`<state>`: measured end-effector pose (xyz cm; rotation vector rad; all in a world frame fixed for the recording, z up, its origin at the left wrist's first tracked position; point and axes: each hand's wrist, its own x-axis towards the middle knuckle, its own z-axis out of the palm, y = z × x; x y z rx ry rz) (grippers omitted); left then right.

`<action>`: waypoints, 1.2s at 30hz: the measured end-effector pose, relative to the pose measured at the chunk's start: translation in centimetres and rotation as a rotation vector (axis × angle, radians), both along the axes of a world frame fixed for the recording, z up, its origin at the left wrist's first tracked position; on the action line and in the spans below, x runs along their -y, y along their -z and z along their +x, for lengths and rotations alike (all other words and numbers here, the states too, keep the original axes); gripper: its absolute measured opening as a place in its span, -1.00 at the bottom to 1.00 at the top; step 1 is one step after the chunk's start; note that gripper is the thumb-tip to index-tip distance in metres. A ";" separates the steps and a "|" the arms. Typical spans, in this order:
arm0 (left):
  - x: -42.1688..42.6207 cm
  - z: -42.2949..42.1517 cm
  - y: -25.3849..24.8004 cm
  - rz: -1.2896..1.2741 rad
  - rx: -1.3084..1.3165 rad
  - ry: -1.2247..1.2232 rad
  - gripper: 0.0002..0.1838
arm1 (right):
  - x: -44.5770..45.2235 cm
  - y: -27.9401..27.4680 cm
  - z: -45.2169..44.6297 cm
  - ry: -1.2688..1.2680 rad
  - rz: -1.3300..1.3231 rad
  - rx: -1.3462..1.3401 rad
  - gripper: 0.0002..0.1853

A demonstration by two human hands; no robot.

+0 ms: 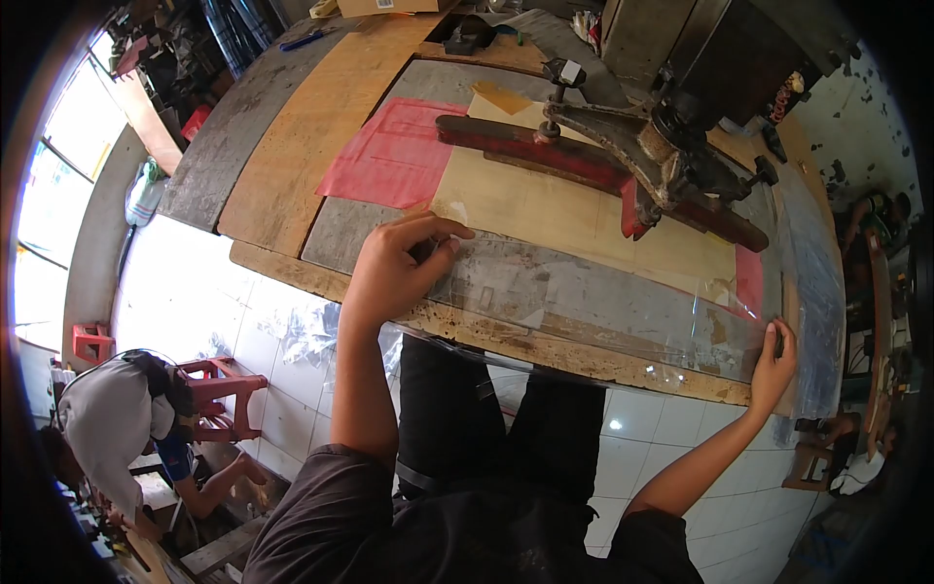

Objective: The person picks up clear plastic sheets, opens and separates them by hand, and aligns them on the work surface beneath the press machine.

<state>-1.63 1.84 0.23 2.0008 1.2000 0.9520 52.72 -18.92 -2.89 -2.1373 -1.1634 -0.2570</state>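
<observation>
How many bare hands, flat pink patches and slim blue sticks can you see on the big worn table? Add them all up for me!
Bare hands (left hand, right hand): 2
Flat pink patches (larger one, smaller one): 2
Slim blue stick: 1
Total: 5

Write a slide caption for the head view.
The left hand and right hand hold a clear sheet along the near edge of a worktable, before a reddish bar.
</observation>
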 end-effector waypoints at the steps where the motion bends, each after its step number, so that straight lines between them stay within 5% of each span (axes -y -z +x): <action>1: 0.0 0.0 0.0 0.001 0.004 0.001 -0.81 | 0.0 0.0 0.1 0.000 0.000 0.000 -0.63; 36: 0.1 0.4 0.2 -0.043 -0.011 -0.041 -0.81 | -0.3 -0.7 -1.5 0.022 0.064 -0.002 -0.70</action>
